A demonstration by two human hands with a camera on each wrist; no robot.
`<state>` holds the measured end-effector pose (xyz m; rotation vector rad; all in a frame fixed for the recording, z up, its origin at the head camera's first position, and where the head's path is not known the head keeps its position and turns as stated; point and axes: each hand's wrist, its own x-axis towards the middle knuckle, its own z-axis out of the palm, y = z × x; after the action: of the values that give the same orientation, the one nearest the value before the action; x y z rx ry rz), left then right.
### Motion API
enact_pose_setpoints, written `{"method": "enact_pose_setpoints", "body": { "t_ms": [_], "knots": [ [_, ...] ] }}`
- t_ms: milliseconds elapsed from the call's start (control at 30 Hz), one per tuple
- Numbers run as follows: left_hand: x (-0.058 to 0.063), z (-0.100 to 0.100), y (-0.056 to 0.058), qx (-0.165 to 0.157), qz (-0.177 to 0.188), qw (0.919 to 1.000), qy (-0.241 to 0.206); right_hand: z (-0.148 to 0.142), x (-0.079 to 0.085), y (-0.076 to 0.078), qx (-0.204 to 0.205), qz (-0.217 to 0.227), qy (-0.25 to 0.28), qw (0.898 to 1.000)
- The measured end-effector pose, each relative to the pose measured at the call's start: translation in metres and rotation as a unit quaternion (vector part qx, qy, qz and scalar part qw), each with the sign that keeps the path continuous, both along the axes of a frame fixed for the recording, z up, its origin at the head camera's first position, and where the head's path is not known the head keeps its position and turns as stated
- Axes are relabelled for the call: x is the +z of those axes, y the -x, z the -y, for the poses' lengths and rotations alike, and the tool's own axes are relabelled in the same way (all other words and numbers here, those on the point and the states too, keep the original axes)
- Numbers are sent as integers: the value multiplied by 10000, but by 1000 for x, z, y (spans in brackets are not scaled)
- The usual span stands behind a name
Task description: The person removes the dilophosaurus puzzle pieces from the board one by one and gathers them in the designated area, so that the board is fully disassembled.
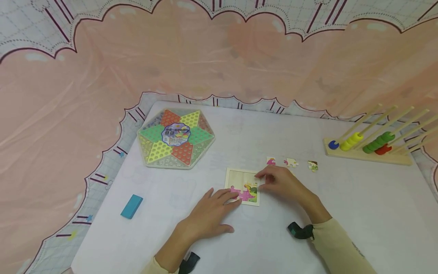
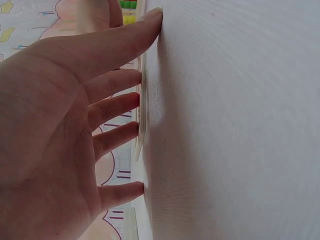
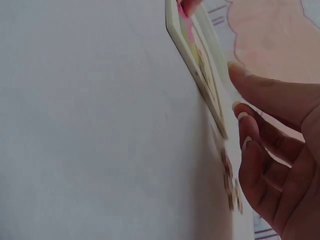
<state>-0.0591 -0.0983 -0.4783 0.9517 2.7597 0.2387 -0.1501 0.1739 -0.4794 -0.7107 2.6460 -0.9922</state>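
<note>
A small square wooden puzzle tray (image 1: 242, 171) lies on the table, with several joined pink, green and yellow puzzle pieces (image 1: 245, 195) in its lower part. My left hand (image 1: 213, 213) is spread flat, its fingertips resting on the tray's lower left and the pink pieces. In the left wrist view its fingers (image 2: 115, 107) are straight against the tray's edge. My right hand (image 1: 282, 183) hovers at the tray's right edge. The right wrist view shows its thumb and loosely bent fingers (image 3: 250, 165) apart, with nothing visible between them.
Loose puzzle pieces (image 1: 291, 163) lie in a row beyond the right hand. A hexagonal Chinese checkers box (image 1: 157, 134) stands back left, a blue block (image 1: 131, 206) at left. At the right is a wooden peg counting frame (image 1: 367, 155) with coloured beads.
</note>
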Motion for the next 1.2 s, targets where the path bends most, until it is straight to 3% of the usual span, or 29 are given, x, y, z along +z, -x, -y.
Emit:
{"method": "enact_pose_setpoints", "body": {
  "t_ms": [233,433,700,1200],
  "knots": [
    [1,0,-1,-32,-68,10000,27,17,0,0,468,20,139,9988],
    [1,0,0,-14,-26,10000,-15,22,-3,-1,419,260,-126,9987],
    [1,0,-1,23,15,10000,2,24,-3,-1,438,191,-117,9988],
    [0,-1,0,55,104,9999,-1,27,-3,-1,228,494,-288,9981]
  ]
}}
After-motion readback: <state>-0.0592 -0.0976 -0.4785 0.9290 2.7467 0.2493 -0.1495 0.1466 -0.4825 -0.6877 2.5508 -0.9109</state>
